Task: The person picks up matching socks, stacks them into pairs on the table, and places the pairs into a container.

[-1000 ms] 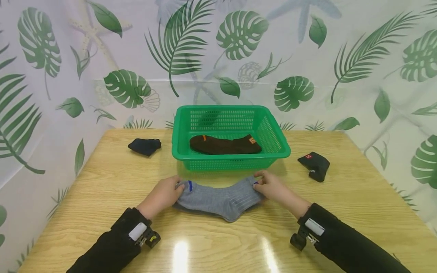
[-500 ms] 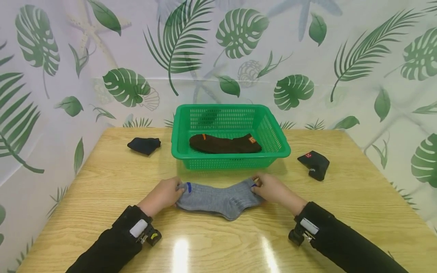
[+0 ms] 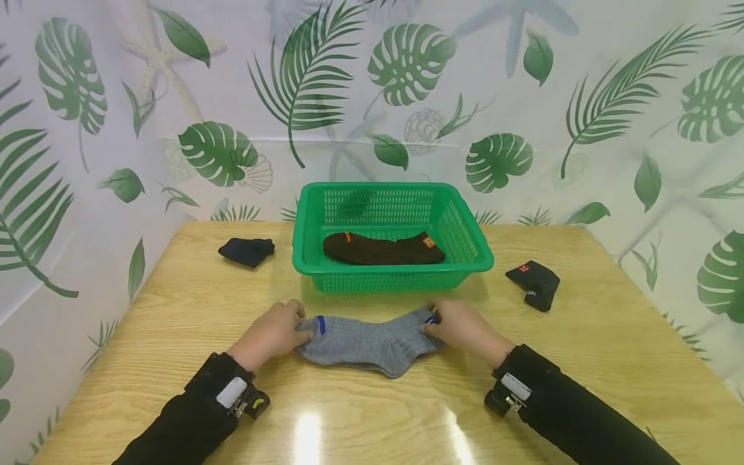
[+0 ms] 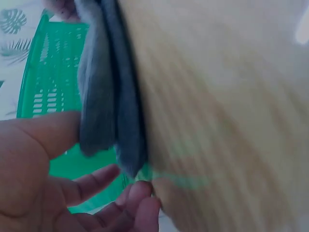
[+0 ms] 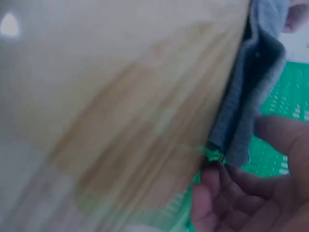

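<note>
A pair of grey socks (image 3: 366, 342), one over the other, stretches sideways in front of the green basket in the head view, with blue marks near both ends. My left hand (image 3: 272, 332) holds the left end, thumb on top. At the ribbed right end, my right hand (image 3: 464, 330) pinches the cuff between thumb and fingers. In the left wrist view the two sock layers (image 4: 99, 92) hang between thumb (image 4: 60, 130) and curled fingers. The right wrist view shows the cuff's layers (image 5: 246, 96) between the right thumb and fingers.
Behind the socks stands the green basket (image 3: 392, 282), with brown socks (image 3: 383, 249) inside. A folded dark sock (image 3: 247, 252) lies left of it, and a black sock with a red mark (image 3: 535, 284) lies to the right. A leaf-patterned cloth (image 3: 372, 97) closes off the back.
The right hand has shifted a little left, and the lower grey sock shows less beneath the upper one. The left thumb and index finger have spread slightly apart.
</note>
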A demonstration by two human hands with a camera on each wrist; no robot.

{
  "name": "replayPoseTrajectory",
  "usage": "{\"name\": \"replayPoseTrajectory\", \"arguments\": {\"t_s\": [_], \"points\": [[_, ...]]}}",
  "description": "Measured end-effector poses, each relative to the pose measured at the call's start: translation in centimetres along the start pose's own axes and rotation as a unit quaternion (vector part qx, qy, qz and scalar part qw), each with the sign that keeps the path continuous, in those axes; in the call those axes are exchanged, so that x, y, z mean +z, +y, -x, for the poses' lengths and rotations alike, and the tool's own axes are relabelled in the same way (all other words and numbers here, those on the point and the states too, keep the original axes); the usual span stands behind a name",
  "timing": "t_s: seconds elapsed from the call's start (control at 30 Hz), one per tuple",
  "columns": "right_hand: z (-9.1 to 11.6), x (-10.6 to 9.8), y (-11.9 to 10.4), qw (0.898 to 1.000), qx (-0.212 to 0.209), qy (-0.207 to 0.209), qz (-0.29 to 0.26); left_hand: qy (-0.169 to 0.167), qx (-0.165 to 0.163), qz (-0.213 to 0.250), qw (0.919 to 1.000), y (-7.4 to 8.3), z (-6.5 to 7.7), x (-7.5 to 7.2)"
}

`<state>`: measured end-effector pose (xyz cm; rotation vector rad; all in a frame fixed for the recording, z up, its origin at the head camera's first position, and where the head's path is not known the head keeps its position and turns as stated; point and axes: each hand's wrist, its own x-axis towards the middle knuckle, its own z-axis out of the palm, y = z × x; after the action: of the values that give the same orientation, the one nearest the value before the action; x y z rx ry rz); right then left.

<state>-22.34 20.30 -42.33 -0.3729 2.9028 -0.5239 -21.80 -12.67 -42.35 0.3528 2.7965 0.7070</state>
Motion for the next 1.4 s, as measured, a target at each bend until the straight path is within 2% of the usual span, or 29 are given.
{"name": "replayPoseTrajectory", "arguments": {"t_s": [0.13, 0.27, 0.33, 0.37, 0.43, 0.47, 0.5, 0.53, 0.6, 0.63, 0.67, 0.73, 0.77, 0.83, 0.93, 1.03, 1.1, 1.17, 1.23, 1.3, 1.4], "points": [[-0.2, -0.1, 0.4, 0.997, 0.031, -0.035, -0.062, -0.025, -0.016, 0.015, 0.9995, -0.3, 0.0, -0.4], [-0.3, -0.2, 0.7, 0.994, 0.027, -0.049, -0.090, -0.040, -0.019, 0.026, 0.9987, -0.2, -0.1, 0.0], [-0.3, -0.3, 0.9, 0.993, 0.019, -0.053, -0.108, -0.037, -0.010, 0.031, 0.9988, -0.1, -0.1, 0.1], [-0.3, -0.3, 1.0, 0.991, 0.016, -0.055, -0.123, -0.035, -0.004, 0.042, 0.9985, -0.1, -0.1, 0.1], [-0.3, -0.6, 1.3, 0.982, 0.018, -0.065, -0.174, -0.032, 0.003, 0.101, 0.9944, -0.3, -0.2, -0.1], [-0.3, -0.8, 1.5, 0.973, 0.025, -0.074, -0.219, -0.031, 0.010, 0.153, 0.9877, -0.4, -0.2, -0.3], [-0.3, -1.0, 1.7, 0.959, 0.031, -0.086, -0.268, -0.032, 0.016, 0.213, 0.9764, -0.5, -0.3, -0.4], [-0.3, -1.3, 1.9, 0.942, 0.040, -0.098, -0.319, -0.034, 0.018, 0.278, 0.9598, -0.5, -0.3, -0.5], [-0.3, -2.0, 2.1, 0.902, 0.056, -0.122, -0.410, -0.044, 0.017, 0.396, 0.9172, -0.5, -0.3, -0.8], [-0.2, -2.5, 2.2, 0.882, 0.061, -0.136, -0.447, -0.051, 0.016, 0.437, 0.8978, -0.5, -0.2, -0.9], [-0.2, -2.9, 2.2, 0.866, 0.063, -0.145, -0.474, -0.060, 0.012, 0.468, 0.8815, -0.4, -0.2, -1.1], [0.0, -3.9, 2.1, 0.849, 0.054, -0.155, -0.502, -0.073, 0.006, 0.495, 0.8658, 0.0, -0.1, -1.4], [0.1, -4.4, 2.0, 0.845, 0.046, -0.160, -0.508, -0.076, 0.004, 0.498, 0.8637, 0.2, 0.0, -1.5], [0.3, -5.3, 1.9, 0.840, 0.028, -0.166, -0.516, -0.074, 0.001, 0.496, 0.8650, 0.6, 0.0, -1.8], [0.7, -6.2, 1.8, 0.838, 0.010, -0.170, -0.519, -0.058, -0.001, 0.481, 0.8747, 1.1, 0.2, -2.1], [1.0, -6.9, 2.0, 0.845, -0.004, -0.164, -0.509, -0.043, 0.001, 0.453, 0.8904, 1.3, 0.3, -2.4], [1.3, -7.3, 2.3, 0.854, -0.014, -0.151, -0.497, -0.034, 0.007, 0.435, 0.8999, 1.1, 0.3, -2.6], [1.7, -7.7, 2.7, 0.866, -0.025, -0.134, -0.481, -0.023, 0.014, 0.422, 0.9061, 0.9, 0.3, -2.7], [2.1, -8.0, 3.2, 0.877, -0.031, -0.113, -0.466, -0.010, 0.019, 0.418, 0.9081, 0.6, 0.2, -2.9], [2.3, -7.9, 3.6, 0.886, -0.029, -0.093, -0.453, -0.005, 0.020, 0.422, 0.9063, 0.3, 0.2, -2.9], [2.3, -7.0, 3.9, 0.891, -0.026, -0.078, -0.446, -0.021, 0.015, 0.430, 0.9023, 0.0, 0.0, -2.8]]}}
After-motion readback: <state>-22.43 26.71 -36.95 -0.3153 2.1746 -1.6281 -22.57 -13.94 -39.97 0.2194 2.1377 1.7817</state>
